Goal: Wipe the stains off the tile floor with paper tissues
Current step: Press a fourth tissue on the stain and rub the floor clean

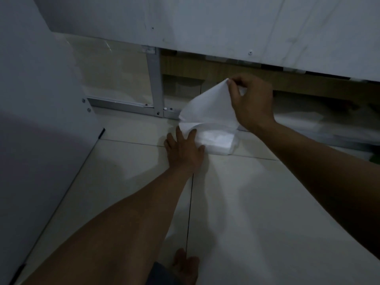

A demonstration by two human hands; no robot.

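Observation:
A white pack of paper tissues (218,142) lies on the pale tile floor (236,202) near the base of a panel. My left hand (184,150) lies flat with straight fingers, pressing down on the pack's left edge. My right hand (249,99) is raised above the pack and pinches the top corner of a white tissue sheet (207,105) between thumb and fingers. The sheet's lower end still reaches into the pack. No stains are plain to see in the dim light.
A white panel (226,25) spans the back, with a dark gap (287,83) beneath it. A metal frame (155,83) stands behind the pack. A white cabinet side (37,120) rises at the left. My bare foot (186,266) is at the bottom edge.

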